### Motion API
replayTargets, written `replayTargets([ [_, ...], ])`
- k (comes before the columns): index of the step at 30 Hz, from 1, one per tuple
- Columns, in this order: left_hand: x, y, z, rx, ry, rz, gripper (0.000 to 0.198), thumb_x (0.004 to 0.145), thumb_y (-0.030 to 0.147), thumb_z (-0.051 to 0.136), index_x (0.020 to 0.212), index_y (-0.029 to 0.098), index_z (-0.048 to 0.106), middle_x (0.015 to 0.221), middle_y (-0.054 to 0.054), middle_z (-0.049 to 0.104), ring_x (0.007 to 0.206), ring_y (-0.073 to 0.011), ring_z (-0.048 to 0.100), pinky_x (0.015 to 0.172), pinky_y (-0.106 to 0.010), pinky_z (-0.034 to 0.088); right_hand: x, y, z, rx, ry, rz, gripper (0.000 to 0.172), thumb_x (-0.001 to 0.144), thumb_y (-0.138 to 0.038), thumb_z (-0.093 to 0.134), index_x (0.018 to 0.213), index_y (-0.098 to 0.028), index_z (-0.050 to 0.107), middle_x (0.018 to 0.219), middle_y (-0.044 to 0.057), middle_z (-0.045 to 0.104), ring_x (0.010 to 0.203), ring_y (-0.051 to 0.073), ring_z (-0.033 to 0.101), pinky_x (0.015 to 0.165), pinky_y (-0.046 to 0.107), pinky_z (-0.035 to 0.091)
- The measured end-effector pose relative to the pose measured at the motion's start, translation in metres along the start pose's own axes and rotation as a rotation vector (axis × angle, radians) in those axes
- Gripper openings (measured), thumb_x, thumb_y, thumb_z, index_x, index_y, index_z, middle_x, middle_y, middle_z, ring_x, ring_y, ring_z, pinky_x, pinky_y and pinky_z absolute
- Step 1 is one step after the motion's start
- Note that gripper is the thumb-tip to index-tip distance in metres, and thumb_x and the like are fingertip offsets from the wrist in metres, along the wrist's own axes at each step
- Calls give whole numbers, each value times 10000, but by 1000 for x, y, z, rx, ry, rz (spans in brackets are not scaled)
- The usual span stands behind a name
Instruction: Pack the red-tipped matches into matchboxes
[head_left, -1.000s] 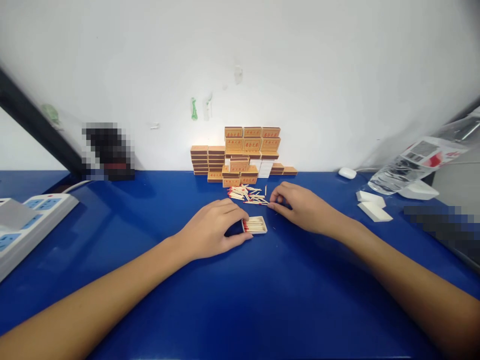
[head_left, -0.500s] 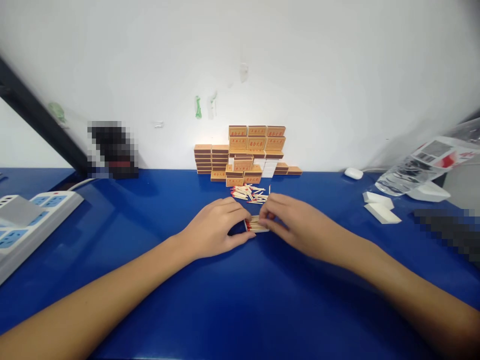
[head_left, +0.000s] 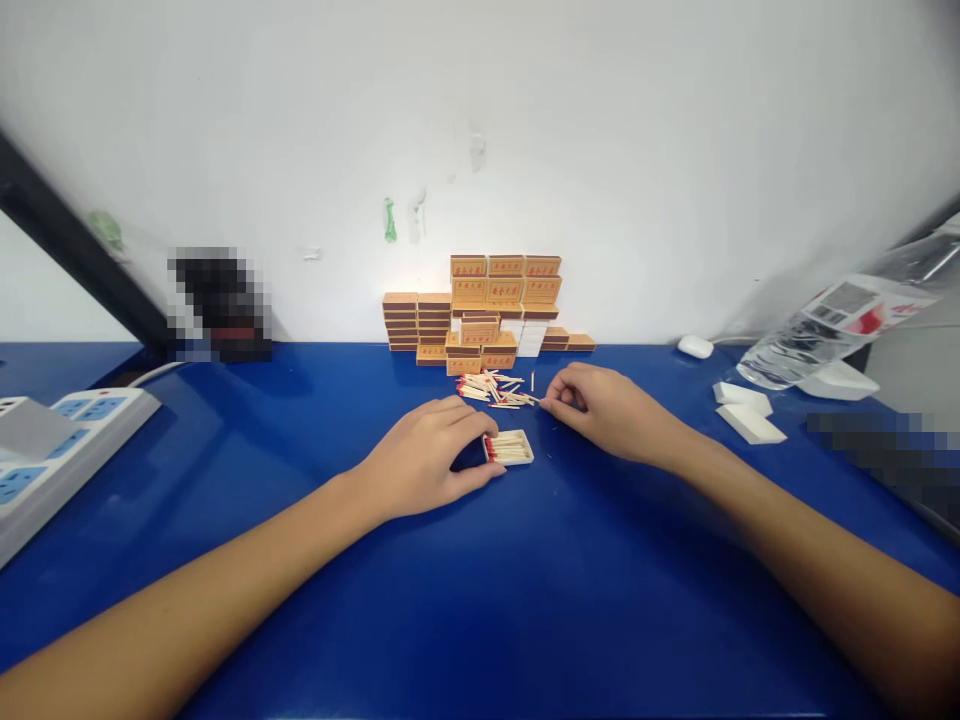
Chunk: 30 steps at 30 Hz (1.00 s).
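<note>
Holding a matchbox tray (head_left: 530, 452) at its left end with the left hand (head_left: 420, 460), with thumb on the near side and fingers on the far side, parted just enough to span it. Pinching the pale end of 1 match (head_left: 535, 400) between thumb and forefinger of the right hand (head_left: 600, 410), beside the loose matches (head_left: 480, 385).

Can see 1 tray, flat on the table just nearer than the heap, bearing matches with red heads leftward, too close-packed to count. Can count 3 matchboxes (head_left: 504, 290) in the stack's top row and 3 just below, though not the total. Can also count 2 small white blocks (head_left: 750, 424), 1 tilted bottle (head_left: 840, 320), 1 rounded white case (head_left: 694, 346) and, at far left, 1 power strip (head_left: 82, 470).

Working on a glossy blue table (head_left: 450, 620), before a white wall (head_left: 637, 180) marked with 2 green scraps (head_left: 390, 220).
</note>
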<state>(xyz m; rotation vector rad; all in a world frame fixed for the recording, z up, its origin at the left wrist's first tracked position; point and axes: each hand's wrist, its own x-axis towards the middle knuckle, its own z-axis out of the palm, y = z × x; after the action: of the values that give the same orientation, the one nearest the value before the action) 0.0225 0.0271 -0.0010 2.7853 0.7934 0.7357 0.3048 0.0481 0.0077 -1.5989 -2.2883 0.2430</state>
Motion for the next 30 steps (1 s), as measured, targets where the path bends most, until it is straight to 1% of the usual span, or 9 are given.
replayTargets([
  [4,0,1,0,-28,-21,-76,308,952,399,735,1159,194,634,1061,-62,725,1001,-253,686,894,-423,566,-4,-2,-15,4,63,-81,194,978,-366,581,896,-207,657,883,65,671,768,204,597,693,333,420],
  [9,1,2,0,-60,-10,-101,392,930,394,760,1217,210,568,1085,-46,729,1018,-250,696,900,-424,576,-16,-29,-19,207,-185,-298,210,1029,-383,562,927,-220,649,892,34,665,758,169,574,691,300,427],
  [11,1,2,-1,-58,-6,-95,427,921,392,771,1244,215,555,1088,-41,733,1030,-252,699,898,-420,580,-19,-38,-16,218,-232,-327,205,1035,-354,558,912,-216,649,886,29,660,761,163,565,697,296,426],
  [14,1,2,0,-41,0,-79,459,924,383,771,1286,217,543,1100,-41,737,1059,-259,699,927,-430,577,-18,-38,-11,215,-191,-323,200,1028,-331,567,900,-210,662,835,20,643,725,156,546,678,292,411],
  [19,0,2,0,-6,-18,-66,461,943,401,749,1312,209,551,1111,-56,738,1066,-267,696,953,-449,570,-9,-25,-6,225,-27,-232,177,1002,-327,607,902,-199,676,768,1,599,654,136,500,626,278,390],
  [23,0,2,0,0,-22,-56,442,949,412,735,1299,204,562,1087,-63,732,1018,-265,695,915,-436,573,-16,-40,-4,360,-107,-315,123,992,-299,638,920,-213,688,760,-17,577,656,126,501,632,265,415],
  [25,1,2,0,-5,-22,-47,431,951,393,729,1299,202,560,1089,-64,727,1007,-263,692,902,-427,570,-22,-52,-2,418,-147,-386,94,1002,-249,613,992,-220,702,861,5,618,700,127,535,661,265,446],
  [28,1,2,-1,-15,-31,-50,468,928,341,751,1328,214,545,1099,-55,727,1023,-268,688,897,-424,567,-29,-62,-2,405,-172,-481,207,979,-125,572,1060,-226,733,1050,56,650,844,149,603,760,290,491],
  [30,1,2,-2,-17,-42,-56,488,920,333,761,1339,222,539,1086,-48,729,1013,-268,689,884,-423,568,-30,-61,-2,366,-148,-504,250,962,-91,571,1053,-228,759,1047,61,648,886,162,613,788,302,494],
])
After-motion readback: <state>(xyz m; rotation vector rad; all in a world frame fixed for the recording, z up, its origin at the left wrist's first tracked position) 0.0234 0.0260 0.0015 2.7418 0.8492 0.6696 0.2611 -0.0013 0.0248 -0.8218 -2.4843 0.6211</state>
